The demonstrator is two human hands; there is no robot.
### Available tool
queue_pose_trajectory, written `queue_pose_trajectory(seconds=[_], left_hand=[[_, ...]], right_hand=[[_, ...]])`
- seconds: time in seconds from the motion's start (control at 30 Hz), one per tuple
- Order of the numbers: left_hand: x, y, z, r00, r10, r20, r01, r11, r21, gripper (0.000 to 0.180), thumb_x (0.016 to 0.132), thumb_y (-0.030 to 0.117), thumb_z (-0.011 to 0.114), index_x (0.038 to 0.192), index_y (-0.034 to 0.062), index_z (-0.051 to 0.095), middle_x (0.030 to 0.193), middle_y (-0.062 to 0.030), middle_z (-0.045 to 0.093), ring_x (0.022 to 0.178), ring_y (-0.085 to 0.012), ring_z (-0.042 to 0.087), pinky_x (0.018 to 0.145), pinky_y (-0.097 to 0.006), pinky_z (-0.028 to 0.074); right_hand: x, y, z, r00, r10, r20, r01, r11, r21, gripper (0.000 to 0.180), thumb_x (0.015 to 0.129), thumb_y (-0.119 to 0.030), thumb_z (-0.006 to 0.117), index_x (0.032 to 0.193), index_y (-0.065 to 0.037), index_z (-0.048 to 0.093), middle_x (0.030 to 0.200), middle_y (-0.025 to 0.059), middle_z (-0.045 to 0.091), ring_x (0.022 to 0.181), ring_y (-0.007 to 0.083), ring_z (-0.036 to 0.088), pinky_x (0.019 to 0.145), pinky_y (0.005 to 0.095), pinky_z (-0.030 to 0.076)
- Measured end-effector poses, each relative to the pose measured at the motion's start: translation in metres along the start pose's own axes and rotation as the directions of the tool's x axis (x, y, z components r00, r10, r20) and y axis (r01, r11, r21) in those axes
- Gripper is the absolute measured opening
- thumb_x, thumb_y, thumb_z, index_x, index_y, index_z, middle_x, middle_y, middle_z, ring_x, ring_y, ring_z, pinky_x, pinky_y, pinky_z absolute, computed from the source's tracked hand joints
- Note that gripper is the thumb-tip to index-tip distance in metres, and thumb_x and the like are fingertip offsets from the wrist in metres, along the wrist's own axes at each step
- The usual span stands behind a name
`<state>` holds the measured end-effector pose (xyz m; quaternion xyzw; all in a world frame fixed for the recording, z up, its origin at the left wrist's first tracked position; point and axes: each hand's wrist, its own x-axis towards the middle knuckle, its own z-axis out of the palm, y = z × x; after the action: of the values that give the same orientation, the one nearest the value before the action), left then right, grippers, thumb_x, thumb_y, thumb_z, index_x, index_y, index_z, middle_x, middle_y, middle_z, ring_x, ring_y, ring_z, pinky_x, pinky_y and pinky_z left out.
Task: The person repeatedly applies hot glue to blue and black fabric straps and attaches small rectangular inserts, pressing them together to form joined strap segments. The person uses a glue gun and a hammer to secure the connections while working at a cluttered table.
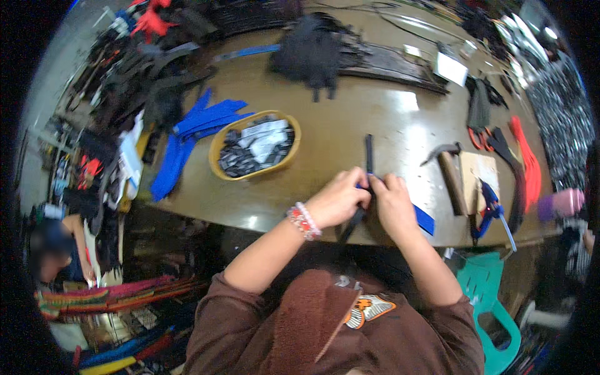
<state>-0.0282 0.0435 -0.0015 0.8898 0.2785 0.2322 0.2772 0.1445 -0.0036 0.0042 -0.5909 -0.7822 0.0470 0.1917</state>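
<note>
My left hand [345, 197], with a beaded bracelet at its wrist, and my right hand [395, 204] meet near the table's front edge. Both are closed, fingers pinching a narrow black strap [369, 152]. One end of it lies on the table beyond my fingers. A dark length [352, 226] hangs below my left hand over the edge. A flat blue strap [424, 220] sticks out from under my right hand, and a bit of blue shows between my fingers. The exact join of the straps is hidden by my fingers.
A yellow basket [296, 150] of small black pieces stands left, beside folded blue straps [181, 147]. At right lie a hammer [452, 182], a wooden board [473, 164], a blue glue gun [489, 199] and red straps [530, 165]. Black straps [306, 53] are heaped behind. Another person [57, 247] sits far left.
</note>
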Motion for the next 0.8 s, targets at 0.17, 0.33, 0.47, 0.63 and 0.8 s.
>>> queue_pose_trajectory(seconds=[0.17,0.33,0.47,0.63,0.8], left_hand=[[-0.023,0.003,-0.048,0.987,0.109,0.115,-0.094,0.986,-0.135,0.015,0.072,0.005,0.063,0.086,0.0072,0.065,0.108,-0.0122,0.057,0.105,-0.0312,0.052,0.094,-0.040,0.041],[-0.040,-0.055,-0.129,0.782,-0.401,-0.478,0.578,0.753,0.315,0.031,0.077,0.014,0.071,0.102,0.0018,0.057,0.090,-0.0156,0.064,0.082,-0.0301,0.063,0.075,-0.037,0.051],[-0.052,-0.074,-0.130,0.706,-0.565,-0.427,0.593,0.801,-0.079,0.029,0.075,0.010,0.073,0.098,0.0007,0.059,0.076,-0.0094,0.065,0.067,-0.0164,0.063,0.064,-0.028,0.052],[-0.047,-0.049,-0.127,0.581,-0.662,-0.473,0.276,0.708,-0.650,0.012,0.089,0.009,0.061,0.097,0.0010,0.060,0.085,-0.0020,0.062,0.071,-0.0084,0.059,0.060,-0.021,0.050],[-0.026,0.011,-0.067,0.640,-0.628,-0.442,0.044,0.605,-0.795,0.014,0.088,0.010,0.064,0.098,0.0030,0.058,0.087,-0.0019,0.063,0.076,-0.0084,0.059,0.068,-0.022,0.048]], right_hand=[[0.001,-0.003,0.011,0.994,-0.009,-0.107,0.002,0.998,-0.063,0.039,0.074,-0.001,0.055,0.112,-0.003,0.062,0.093,0.0145,0.055,0.087,0.0307,0.052,0.078,0.0391,0.045],[-0.008,0.001,0.024,0.966,0.032,-0.257,-0.027,0.999,0.021,0.034,0.075,0.003,0.056,0.107,-0.005,0.065,0.095,0.0134,0.055,0.087,0.0300,0.052,0.079,0.0386,0.045],[-0.007,0.005,0.027,0.960,0.055,-0.273,-0.034,0.996,0.081,0.031,0.075,0.003,0.059,0.105,-0.005,0.065,0.094,0.0136,0.055,0.086,0.0302,0.052,0.078,0.0386,0.045],[-0.001,-0.006,0.006,0.896,0.101,-0.431,-0.008,0.977,0.213,0.032,0.075,0.002,0.063,0.106,-0.006,0.065,0.090,0.0120,0.059,0.084,0.0283,0.058,0.075,0.0355,0.048],[-0.002,-0.043,-0.029,0.948,0.265,0.175,-0.209,0.106,0.972,0.025,0.085,-0.008,0.066,0.108,0.001,0.063,0.094,0.0081,0.067,0.086,0.0146,0.064,0.074,0.0262,0.052]])
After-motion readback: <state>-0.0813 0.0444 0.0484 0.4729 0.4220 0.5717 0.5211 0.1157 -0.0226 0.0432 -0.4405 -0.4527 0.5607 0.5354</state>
